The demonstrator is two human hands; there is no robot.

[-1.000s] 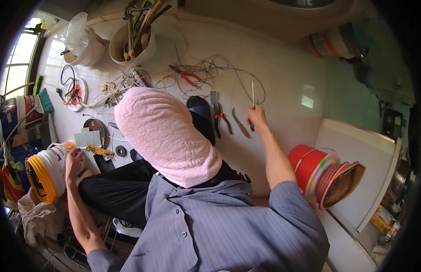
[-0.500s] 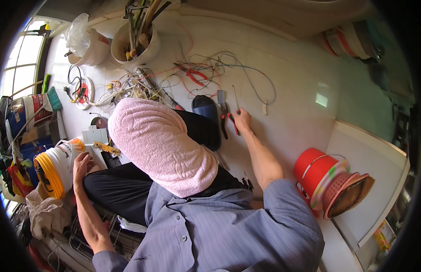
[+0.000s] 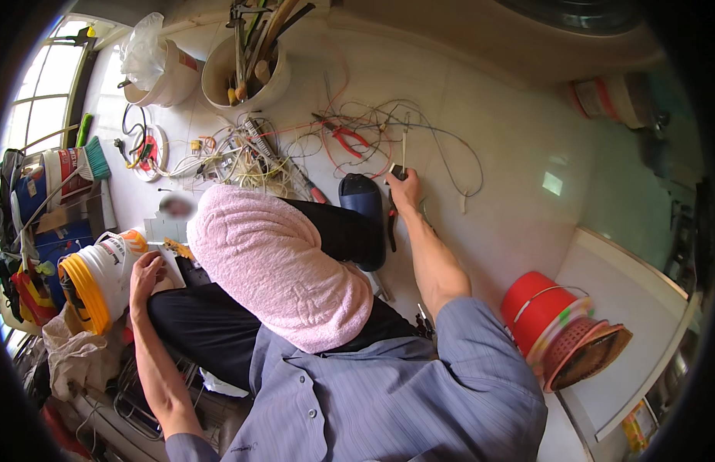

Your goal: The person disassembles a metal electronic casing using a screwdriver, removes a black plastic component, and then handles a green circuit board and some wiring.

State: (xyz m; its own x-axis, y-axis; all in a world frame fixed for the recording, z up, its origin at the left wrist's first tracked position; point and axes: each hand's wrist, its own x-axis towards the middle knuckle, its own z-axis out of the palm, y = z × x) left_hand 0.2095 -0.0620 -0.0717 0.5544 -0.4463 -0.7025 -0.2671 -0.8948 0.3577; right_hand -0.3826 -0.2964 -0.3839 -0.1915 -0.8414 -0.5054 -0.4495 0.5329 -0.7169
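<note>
My right hand is closed around a screwdriver, its thin shaft pointing away from me. A small dark block shows at the fingertips; whether it is gripped too is unclear. Black-and-red pliers lie just below that hand, partly hidden. To its left is a dark blue slipper on my foot. My left hand hangs by my left knee with curled fingers, beside a yellow part and a pale box. Anything inside those fingers is hidden.
Red-handled pliers lie among tangled wires on the floor. Two buckets, one of tools, stand behind. A pink towel covers my raised knee. A red bucket lies tipped at right; a white-and-yellow bucket is at left.
My right hand has moved slightly up and left, over to the small block beside the pliers, with the screwdriver still in it. The view has shifted a little; my left hand stays by the knee.
</note>
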